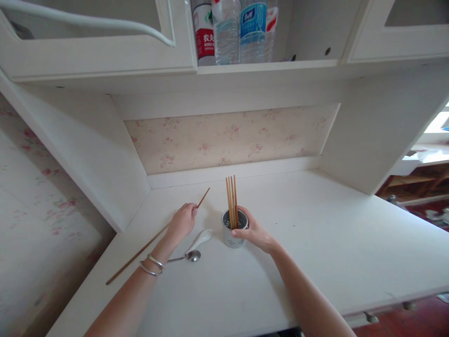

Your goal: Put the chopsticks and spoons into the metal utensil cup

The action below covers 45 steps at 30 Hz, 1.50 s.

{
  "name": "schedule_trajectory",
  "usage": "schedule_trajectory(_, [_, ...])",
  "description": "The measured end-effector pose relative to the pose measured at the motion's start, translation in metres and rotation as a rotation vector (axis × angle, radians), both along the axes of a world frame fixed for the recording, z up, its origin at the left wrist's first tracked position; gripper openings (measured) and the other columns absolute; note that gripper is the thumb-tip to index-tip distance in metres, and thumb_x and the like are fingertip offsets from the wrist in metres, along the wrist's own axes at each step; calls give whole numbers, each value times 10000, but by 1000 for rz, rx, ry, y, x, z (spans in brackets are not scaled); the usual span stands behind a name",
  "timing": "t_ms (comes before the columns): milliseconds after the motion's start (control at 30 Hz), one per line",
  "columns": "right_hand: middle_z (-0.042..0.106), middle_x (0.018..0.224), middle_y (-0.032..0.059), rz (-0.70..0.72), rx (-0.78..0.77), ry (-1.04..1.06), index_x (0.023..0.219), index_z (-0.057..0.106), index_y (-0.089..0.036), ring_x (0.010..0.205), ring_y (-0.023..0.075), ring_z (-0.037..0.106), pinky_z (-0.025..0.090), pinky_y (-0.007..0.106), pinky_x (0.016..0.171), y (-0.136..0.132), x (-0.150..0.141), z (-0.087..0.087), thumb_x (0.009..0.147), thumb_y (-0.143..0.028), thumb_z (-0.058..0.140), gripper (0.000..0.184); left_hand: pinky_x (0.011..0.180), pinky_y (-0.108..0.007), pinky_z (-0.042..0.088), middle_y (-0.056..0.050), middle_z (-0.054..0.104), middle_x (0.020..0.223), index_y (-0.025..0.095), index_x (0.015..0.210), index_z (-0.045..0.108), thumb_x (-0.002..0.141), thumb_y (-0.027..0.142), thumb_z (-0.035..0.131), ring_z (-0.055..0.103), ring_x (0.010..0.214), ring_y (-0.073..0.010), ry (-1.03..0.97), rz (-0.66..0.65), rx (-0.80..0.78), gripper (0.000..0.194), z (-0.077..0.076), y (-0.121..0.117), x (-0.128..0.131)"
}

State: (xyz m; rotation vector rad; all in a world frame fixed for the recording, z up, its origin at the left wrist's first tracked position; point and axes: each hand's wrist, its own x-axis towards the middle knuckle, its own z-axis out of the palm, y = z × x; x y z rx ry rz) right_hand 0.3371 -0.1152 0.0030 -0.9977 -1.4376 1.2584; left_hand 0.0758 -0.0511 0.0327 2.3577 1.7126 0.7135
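Note:
My right hand (254, 232) is wrapped around the side of a silver perforated utensil holder (233, 241), thumb on its near rim. Several wooden chopsticks (230, 199) stand upright in it. Left of the holder, my left hand (183, 220) is closed on a thin wooden chopstick (204, 197), whose tip points up and to the right. Another length of wooden stick (136, 255) slants along the countertop behind my left wrist; its upper end is hidden by the hand. Between my hands lie a white spoon (201, 238) and a metal spoon (192, 255), its handle partly behind my wrist.
The white countertop (336, 243) is bounded by side panels and a flowered back wall (224, 138). Overhead, a white cabinet (105, 56) holds several plastic bottles (227, 32). A white cable (87, 19) crosses its left door. Drawer knobs (371, 318) show at lower right.

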Motion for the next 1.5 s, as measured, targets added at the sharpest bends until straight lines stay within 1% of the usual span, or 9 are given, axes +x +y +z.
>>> schedule_trajectory(100, [583,1247,77,-11,1,-3,1332,380,-257,1156,267,541,389,457,1013,0,0,0,622,-359,828,846,894,-343,462,-106,660,1097,160,1128,615,907,330,443,612,964,-199,-295,-81,16,328,37,0,17])
schedule_trajectory(200, [582,1255,80,-9,-3,9,1337,368,-254,1156,262,545,380,457,1027,0,0,0,622,-350,829,856,780,-317,513,-91,688,996,159,1060,645,869,446,501,639,852,-185,-623,-163,-34,374,71,-8,39])
schedule_trajectory(333, [596,1244,76,5,6,31,1339,362,-257,1159,259,548,373,462,1034,0,0,-1,639,-346,819,840,727,-289,519,-64,688,865,145,986,662,801,475,598,627,765,-156,-873,-197,-50,384,90,-17,67])
schedule_trajectory(633, [606,1238,65,53,28,75,1308,388,-267,1139,245,564,376,457,1031,0,0,1,649,-324,819,789,676,-261,497,-36,662,827,157,956,673,760,486,634,582,703,-121,-1073,-133,-18,384,82,1,76])
schedule_trajectory(733, [615,1222,68,57,30,93,1298,390,-260,1131,243,571,379,457,1028,0,-1,0,650,-322,819,780,654,-249,474,-33,662,799,159,937,677,771,494,617,572,686,-123,-988,-112,-8,378,78,0,75])
schedule_trajectory(1000, [585,1263,81,50,31,67,1317,376,-244,1179,241,532,358,437,1050,-3,-1,6,649,-336,818,806,738,-283,469,-75,714,887,162,930,684,817,445,558,639,793,-178,-722,-119,-118,330,24,-13,89])
schedule_trajectory(1100, [572,1278,85,37,32,53,1322,377,-238,1185,245,524,361,434,1047,-3,-1,7,643,-345,821,819,767,-293,471,-73,719,900,170,930,688,835,443,530,647,822,-189,-671,-118,-116,329,11,-19,92])
schedule_trajectory(1200, [573,1277,82,24,22,41,1328,377,-245,1182,253,526,359,445,1046,-3,-1,7,637,-352,823,829,774,-296,469,-70,722,916,181,919,698,847,449,506,648,830,-194,-617,-140,-99,337,13,-24,92])
schedule_trajectory(1500, [600,1230,74,35,16,47,1324,371,-248,1152,247,546,374,450,1038,-1,-1,3,665,-351,805,796,753,-299,443,-70,719,876,175,902,692,864,460,468,639,811,-202,-524,-135,-54,364,43,-16,86])
